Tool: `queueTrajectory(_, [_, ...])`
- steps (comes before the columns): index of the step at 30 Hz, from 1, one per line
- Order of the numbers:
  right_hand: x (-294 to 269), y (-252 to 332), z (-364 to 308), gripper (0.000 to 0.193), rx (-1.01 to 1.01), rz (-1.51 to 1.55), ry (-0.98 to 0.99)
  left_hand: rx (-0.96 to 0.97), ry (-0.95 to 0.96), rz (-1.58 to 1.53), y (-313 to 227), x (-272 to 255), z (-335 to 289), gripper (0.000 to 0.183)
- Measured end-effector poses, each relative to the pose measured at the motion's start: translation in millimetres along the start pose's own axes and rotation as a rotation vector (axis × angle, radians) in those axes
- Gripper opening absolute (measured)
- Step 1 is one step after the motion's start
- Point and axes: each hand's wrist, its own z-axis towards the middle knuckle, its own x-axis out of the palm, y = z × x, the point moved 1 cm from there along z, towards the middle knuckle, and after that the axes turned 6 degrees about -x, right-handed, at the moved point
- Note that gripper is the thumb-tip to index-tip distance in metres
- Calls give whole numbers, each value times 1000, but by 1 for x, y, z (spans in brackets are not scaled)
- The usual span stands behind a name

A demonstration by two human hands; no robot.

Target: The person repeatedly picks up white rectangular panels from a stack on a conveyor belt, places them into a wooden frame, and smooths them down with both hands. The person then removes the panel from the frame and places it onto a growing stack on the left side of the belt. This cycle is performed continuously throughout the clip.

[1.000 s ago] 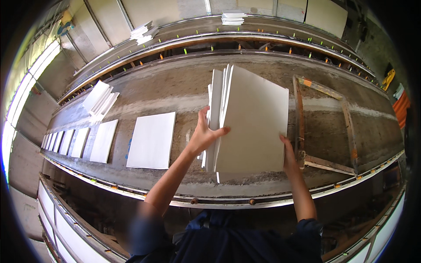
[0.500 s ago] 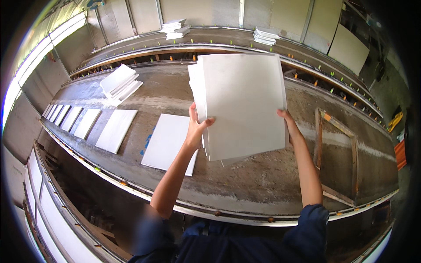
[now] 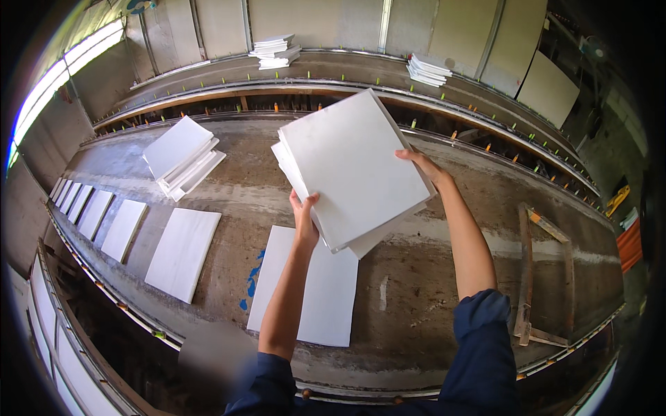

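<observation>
Pale wall panels (image 3: 319, 24) close off the far side of the room, and ahead of them I see a narrow far bench (image 3: 347, 64) carrying two white piles (image 3: 274, 52). Nearer, one long, stained tabletop (image 3: 430, 305) runs across in front of the worker, bending away at both ends. On its right lies a wooden frame (image 3: 525, 277); on its left sits a loose pile of panels (image 3: 179, 149), and nearer the worker's edge a row of flat panels (image 3: 182, 255) stretches off leftward.

Between frame and row, the stack of white panels (image 3: 354, 163) is up in the worker's hands, apparently clear of the surface. Its long axis slants from far left to near right, and its sheets are fanned a little, one lower corner poking out toward the worker.

Both hands are clamped on it from opposite long edges: the left hand (image 3: 303, 213) low on the left edge, the right hand (image 3: 423, 165) farther out, about midway up the right edge. Thumbs press the top face; most fingers are hidden from me.

Just this side of the stack lies the nearest flat panel (image 3: 329, 298), partly covered by the left forearm (image 3: 284, 298); the left hand is much the closer one to it.
</observation>
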Motion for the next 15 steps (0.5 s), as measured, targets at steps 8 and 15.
queueTrajectory(8, [44,-14,71,101,-1,154,101,-33,-125,77,-28,-41,40,90])
queueTrajectory(15, [64,-56,103,92,88,175,143,-142,-247,158,-21,-67,65,90])
